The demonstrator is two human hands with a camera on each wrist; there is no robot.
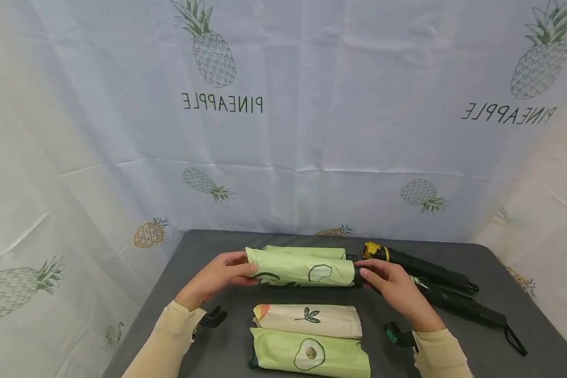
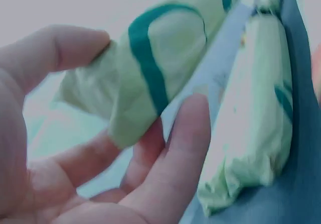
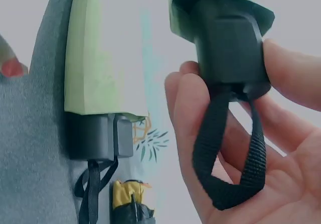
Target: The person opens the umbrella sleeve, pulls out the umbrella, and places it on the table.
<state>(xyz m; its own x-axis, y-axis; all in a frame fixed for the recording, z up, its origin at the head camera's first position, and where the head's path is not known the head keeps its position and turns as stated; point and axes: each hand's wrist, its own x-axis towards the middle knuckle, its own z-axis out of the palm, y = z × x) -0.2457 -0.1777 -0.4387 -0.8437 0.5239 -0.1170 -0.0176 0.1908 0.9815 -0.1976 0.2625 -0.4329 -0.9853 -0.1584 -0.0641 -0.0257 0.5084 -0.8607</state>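
Note:
A folded light-green umbrella point(image 1: 288, 266) with an avocado print is held level between my two hands over the back half of the table. My left hand point(image 1: 229, 270) pinches its cloth end between thumb and fingers; that end point(image 2: 125, 88) looks loose and creased in the left wrist view. With the fingers and thumb of my right hand point(image 1: 392, 286), I grip the black handle point(image 3: 230, 48) at the other end, its strap point(image 3: 208, 156) hanging in a loop. Just behind it lies a second green folded umbrella point(image 1: 307, 252), its black handle point(image 3: 93, 136) showing in the right wrist view.
Nearer me lie a cream cloth roll point(image 1: 331, 321) with a leaf print and a green avocado-print roll point(image 1: 269, 346). Two long black folded umbrellas lie at right: one with a yellow end point(image 1: 420, 265), another with a strap point(image 1: 477, 310). A pineapple-print curtain point(image 1: 312, 142) hangs behind the dark table point(image 1: 217, 241).

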